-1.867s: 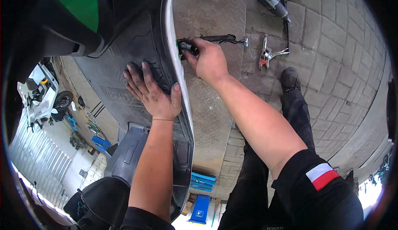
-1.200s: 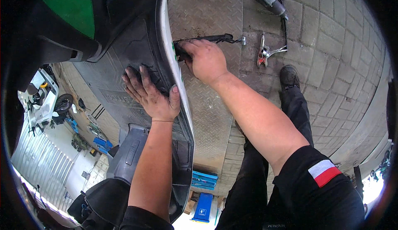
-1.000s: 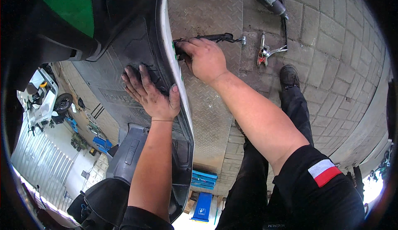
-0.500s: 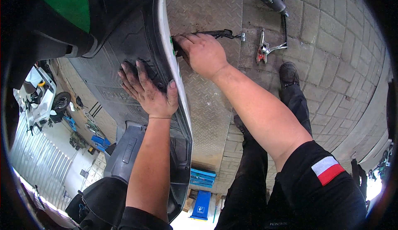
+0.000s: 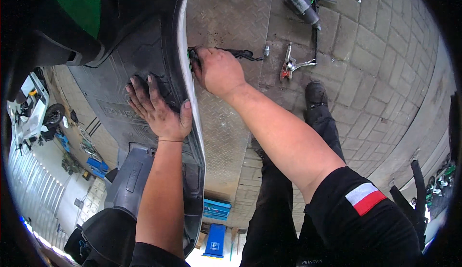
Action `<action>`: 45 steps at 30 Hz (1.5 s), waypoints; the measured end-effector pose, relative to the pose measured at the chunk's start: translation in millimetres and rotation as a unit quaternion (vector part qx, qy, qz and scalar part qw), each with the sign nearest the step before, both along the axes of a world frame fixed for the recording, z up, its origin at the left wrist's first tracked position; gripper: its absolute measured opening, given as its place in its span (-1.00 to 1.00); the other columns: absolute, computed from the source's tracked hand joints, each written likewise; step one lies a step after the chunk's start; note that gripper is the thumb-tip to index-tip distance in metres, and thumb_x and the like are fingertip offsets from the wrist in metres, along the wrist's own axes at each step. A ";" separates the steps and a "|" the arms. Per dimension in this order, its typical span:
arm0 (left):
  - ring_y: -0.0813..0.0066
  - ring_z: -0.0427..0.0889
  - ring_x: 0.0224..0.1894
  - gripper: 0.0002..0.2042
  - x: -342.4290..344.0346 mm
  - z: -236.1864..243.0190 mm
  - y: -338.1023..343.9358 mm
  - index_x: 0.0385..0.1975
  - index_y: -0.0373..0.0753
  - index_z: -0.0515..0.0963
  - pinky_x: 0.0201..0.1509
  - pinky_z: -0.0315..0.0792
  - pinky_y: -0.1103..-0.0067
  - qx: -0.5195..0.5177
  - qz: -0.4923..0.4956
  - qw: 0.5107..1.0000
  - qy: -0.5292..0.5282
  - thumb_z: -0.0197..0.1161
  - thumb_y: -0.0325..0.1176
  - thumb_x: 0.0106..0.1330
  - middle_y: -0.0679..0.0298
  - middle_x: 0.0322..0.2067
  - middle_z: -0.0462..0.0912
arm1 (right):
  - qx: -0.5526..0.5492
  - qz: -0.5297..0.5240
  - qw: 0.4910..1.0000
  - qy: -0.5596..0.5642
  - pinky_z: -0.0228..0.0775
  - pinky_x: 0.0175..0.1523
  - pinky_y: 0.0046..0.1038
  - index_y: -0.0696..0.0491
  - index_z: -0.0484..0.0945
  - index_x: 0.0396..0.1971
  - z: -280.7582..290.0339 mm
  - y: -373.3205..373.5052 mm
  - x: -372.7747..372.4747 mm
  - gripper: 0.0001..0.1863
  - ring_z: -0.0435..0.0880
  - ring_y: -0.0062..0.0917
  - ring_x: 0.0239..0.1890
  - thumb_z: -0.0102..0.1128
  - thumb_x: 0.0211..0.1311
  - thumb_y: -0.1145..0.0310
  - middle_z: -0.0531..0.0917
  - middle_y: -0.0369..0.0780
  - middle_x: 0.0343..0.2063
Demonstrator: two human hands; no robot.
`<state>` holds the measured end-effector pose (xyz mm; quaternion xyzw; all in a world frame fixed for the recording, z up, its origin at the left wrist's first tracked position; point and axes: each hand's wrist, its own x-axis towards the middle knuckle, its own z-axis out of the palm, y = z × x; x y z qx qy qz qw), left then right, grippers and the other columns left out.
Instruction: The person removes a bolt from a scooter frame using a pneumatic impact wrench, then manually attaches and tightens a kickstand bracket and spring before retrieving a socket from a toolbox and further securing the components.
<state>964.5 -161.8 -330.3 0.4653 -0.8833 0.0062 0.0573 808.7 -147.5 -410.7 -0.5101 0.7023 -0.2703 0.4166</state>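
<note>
My left hand [image 5: 161, 113] lies with fingers spread on the black ribbed floorboard [image 5: 108, 81] of a scooter. Its fingertips are smudged dark. At the floorboard's white outer edge [image 5: 182, 31], my right hand [image 5: 219, 72] is curled with its knuckles up. The fingers of that hand close around something dark against the scooter's side, mostly hidden by the hand. From beyond the right hand a thin black strip [image 5: 238, 53] runs out over a steel tread plate [image 5: 228, 19]. A small silver socket [image 5: 266, 51] sits by the strip's end.
Locking pliers [image 5: 289, 65] with red on them lie on the paving [image 5: 356, 93], below a grey impact wrench [image 5: 302, 6]. My shoe [image 5: 316, 93] stands near them. Blue boxes [image 5: 216, 209] and a blue bin [image 5: 214, 240] are behind. Another white motorbike [image 5: 33, 105] stands at far left.
The whole view has shifted slightly, so the scene sits further left. My left hand stays flat on the floorboard; my right hand remains at the edge, its grip turned a little.
</note>
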 end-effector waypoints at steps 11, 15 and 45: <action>-0.15 -0.08 0.36 -0.21 -7.2 -2.8 0.0 0.28 -0.18 0.13 0.35 -0.26 0.02 0.002 0.032 0.999 0.010 -0.17 0.31 0.17 -0.09 0.30 0.04 | 0.083 0.146 0.985 0.032 0.39 0.00 -0.25 0.07 0.28 0.14 32.9 -9.2 -53.6 -0.38 0.55 -0.17 -0.10 0.17 0.07 0.17 0.55 -0.02 -0.17; -0.12 -0.11 0.37 -0.21 0.8 0.0 4.1 0.28 -0.13 0.14 0.36 -0.28 0.04 0.007 0.047 0.999 0.002 -0.11 0.29 0.14 -0.05 0.31 0.04 | 0.050 0.127 0.990 0.044 0.38 0.02 -0.25 0.04 0.25 0.17 42.6 13.1 -92.1 -0.34 0.52 -0.18 -0.04 0.22 0.04 0.19 0.53 -0.01 -0.12; 0.15 0.54 -0.06 -0.60 -62.8 0.3 94.6 -0.15 -0.22 0.56 0.09 0.34 0.22 -0.035 0.134 0.923 0.359 0.34 -0.17 0.02 0.14 -0.16 0.58 | 0.219 0.685 0.541 0.436 0.49 -0.09 -0.25 -0.01 0.63 -0.24 -184.8 -104.6 -298.5 -0.60 0.65 -0.26 -0.17 0.33 -0.16 0.16 0.66 -0.13 -0.21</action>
